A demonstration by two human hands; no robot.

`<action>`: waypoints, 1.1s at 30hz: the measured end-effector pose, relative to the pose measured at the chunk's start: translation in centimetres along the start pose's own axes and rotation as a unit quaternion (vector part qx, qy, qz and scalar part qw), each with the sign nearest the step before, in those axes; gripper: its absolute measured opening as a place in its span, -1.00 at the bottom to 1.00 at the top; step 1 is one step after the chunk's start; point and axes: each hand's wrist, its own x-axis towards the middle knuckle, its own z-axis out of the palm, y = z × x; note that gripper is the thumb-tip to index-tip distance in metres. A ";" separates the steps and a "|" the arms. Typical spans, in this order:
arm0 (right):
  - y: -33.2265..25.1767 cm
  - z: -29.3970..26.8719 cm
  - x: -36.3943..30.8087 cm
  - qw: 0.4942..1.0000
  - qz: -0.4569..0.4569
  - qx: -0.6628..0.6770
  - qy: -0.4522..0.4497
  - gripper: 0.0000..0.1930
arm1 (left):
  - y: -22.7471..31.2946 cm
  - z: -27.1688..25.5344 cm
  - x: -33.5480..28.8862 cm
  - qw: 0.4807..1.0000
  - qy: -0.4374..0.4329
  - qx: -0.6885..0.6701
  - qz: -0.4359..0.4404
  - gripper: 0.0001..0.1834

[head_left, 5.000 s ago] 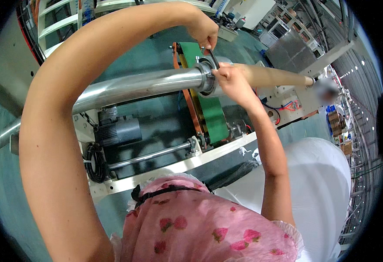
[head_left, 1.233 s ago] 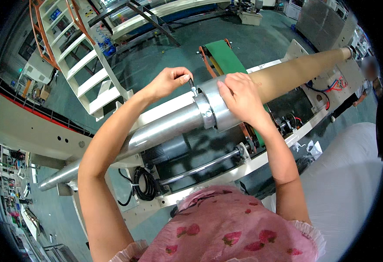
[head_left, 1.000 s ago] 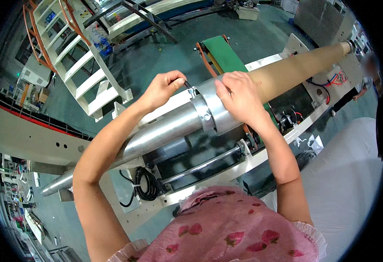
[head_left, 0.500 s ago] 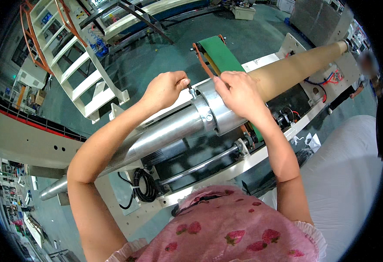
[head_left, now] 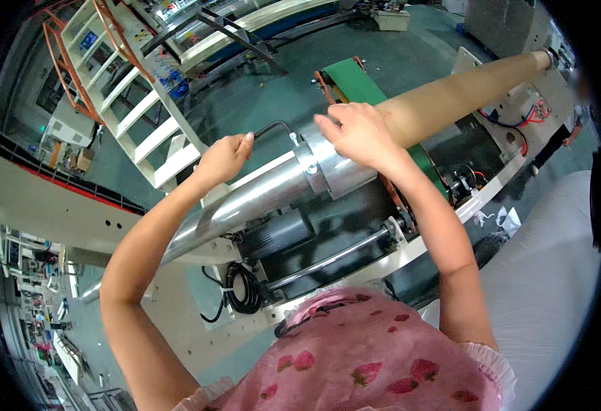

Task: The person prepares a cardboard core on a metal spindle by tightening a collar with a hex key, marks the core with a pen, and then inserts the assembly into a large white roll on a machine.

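Note:
My left hand (head_left: 226, 159) is closed around the long arm of a black hex key (head_left: 270, 127). The bent short end of the key meets a bolt (head_left: 295, 139) on top of a silver clamp collar (head_left: 309, 168). That collar sits around a long steel shaft (head_left: 249, 204). Beside it is a wider metal sleeve (head_left: 341, 177). My right hand (head_left: 361, 135) lies over the top of this sleeve, its fingers spread and no object in them. From the sleeve a brown cardboard-like tube (head_left: 465, 96) runs to the far right.
A green belt (head_left: 355, 81) passes under the tube. Beneath the shaft are a motor (head_left: 280, 231), a thin rod (head_left: 328, 264) and a coiled black cable (head_left: 242, 288). White steps (head_left: 133, 120) with orange rails stand at left. Another person's hand (head_left: 569, 140) shows at far right.
My left hand has drawn back leftward and down from the bolt, with the key's long arm now stretched out between. The right hand stays on the sleeve. The whole view has shifted slightly.

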 end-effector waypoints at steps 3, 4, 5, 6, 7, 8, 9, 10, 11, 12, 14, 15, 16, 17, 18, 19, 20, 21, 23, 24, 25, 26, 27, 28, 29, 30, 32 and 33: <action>1.9 -1.5 0.2 0.992 -0.100 -0.027 -0.071 -0.56 | 0.2 0.7 -0.7 0.995 0.072 0.045 -0.051 -0.48; 2.7 -2.1 0.1 0.987 -0.118 -0.046 -0.094 -0.55 | 0.3 0.8 -0.8 0.992 0.093 0.060 -0.065 -0.48; 3.6 -1.8 -0.1 0.987 -0.128 -0.074 -0.057 -0.51 | 0.5 0.7 -0.9 0.988 0.108 0.072 -0.083 -0.47; 3.8 -1.6 -0.3 0.987 -0.129 -0.079 -0.046 -0.51 | 0.6 0.7 -0.8 0.985 0.109 0.090 -0.095 -0.46; 3.7 -1.3 -0.4 0.988 -0.128 -0.084 -0.034 -0.51 | 0.7 0.5 -0.8 0.984 0.114 0.097 -0.098 -0.45; 3.5 -1.1 -0.3 0.988 -0.127 -0.089 -0.023 -0.50 | 0.7 0.3 -0.7 0.982 0.118 0.104 -0.101 -0.44; 3.5 -0.6 -0.1 0.986 -0.134 -0.101 -0.001 -0.49 | 1.0 0.0 -0.5 0.981 0.093 0.115 -0.127 -0.42; 3.3 -0.4 0.0 0.988 -0.133 -0.080 0.002 -0.49 | 0.8 -0.1 -0.8 0.976 0.109 0.135 -0.130 -0.42; 3.1 -0.4 0.1 0.989 -0.134 -0.066 0.005 -0.49 | 0.5 -0.2 -1.0 0.974 0.115 0.140 -0.139 -0.41; 2.9 -0.1 0.1 0.990 -0.131 -0.054 -0.001 -0.49 | 0.6 0.1 -1.3 0.973 0.113 0.137 -0.145 -0.41; 3.0 0.3 0.5 0.990 -0.130 -0.038 0.029 -0.49 | 0.6 -0.2 -1.5 0.974 0.098 0.127 -0.160 -0.43; 2.7 -0.2 0.5 0.992 -0.119 -0.037 0.018 -0.49 | 0.8 -0.2 -1.8 0.977 0.094 0.112 -0.158 -0.44; 2.5 -0.3 0.6 0.993 -0.109 -0.036 0.007 -0.49 | 1.0 -0.2 -2.0 0.979 0.090 0.098 -0.156 -0.44; 2.9 -0.1 0.6 0.994 -0.103 -0.035 0.015 -0.53 | 1.3 -0.2 -1.9 0.982 0.088 0.073 -0.151 -0.46; 3.0 -0.1 0.4 0.993 -0.108 -0.037 0.036 -0.55 | 0.9 -0.3 -1.4 0.984 0.078 0.070 -0.142 -0.43; 3.1 -0.2 0.2 0.991 -0.114 -0.039 0.057 -0.56 | 0.5 -0.2 -1.6 0.985 0.068 0.046 -0.149 -0.41; 3.0 -0.3 0.1 0.989 -0.119 -0.040 0.079 -0.58 | 0.1 -0.2 -1.9 0.986 0.059 0.022 -0.158 -0.38; 2.7 -1.0 0.0 0.996 -0.084 -0.026 0.016 -0.63 | -0.1 -0.3 -1.7 0.986 0.050 0.001 -0.162 -0.35; 2.5 -0.6 -0.2 0.983 -0.156 0.030 0.093 -0.64 | 0.0 0.0 -2.2 0.984 0.064 0.030 -0.165 -0.34; 2.5 -0.8 -0.4 0.971 -0.191 0.054 0.134 -0.65 | 0.5 0.3 -2.2 0.983 0.072 0.044 -0.162 -0.33; 0.8 -0.6 -1.5 0.972 -0.208 0.059 0.095 -0.65 | 0.4 0.6 -2.3 0.982 0.075 0.033 -0.170 -0.33; -1.2 -0.4 -2.5 0.970 -0.226 0.064 0.057 -0.65 | 0.6 0.7 -2.1 0.980 0.078 0.040 -0.178 -0.33; -2.2 0.0 -2.7 0.974 -0.222 0.029 0.037 -0.64 | 1.3 0.3 -1.9 0.978 0.081 0.051 -0.183 -0.33; -2.7 0.5 -2.9 0.976 -0.218 -0.008 0.018 -0.63 | 1.9 0.2 -1.9 0.977 0.084 0.062 -0.188 -0.33; -2.8 0.6 -3.1 0.980 -0.196 0.024 0.033 -0.61 | 1.9 0.6 -2.0 0.976 0.091 0.043 -0.194 -0.34; -2.9 0.9 -3.1 0.978 -0.199 0.019 0.055 -0.61 | 1.7 0.8 -2.0 0.974 0.108 0.061 -0.190 -0.34; -3.2 1.6 -3.0 0.974 -0.203 0.005 0.099 -0.61 | 1.2 0.9 -1.9 0.969 0.143 0.093 -0.181 -0.35; -3.4 1.8 -2.6 0.975 -0.208 -0.010 0.080 -0.60 | 0.9 1.3 -1.8 0.966 0.175 0.111 -0.157 -0.37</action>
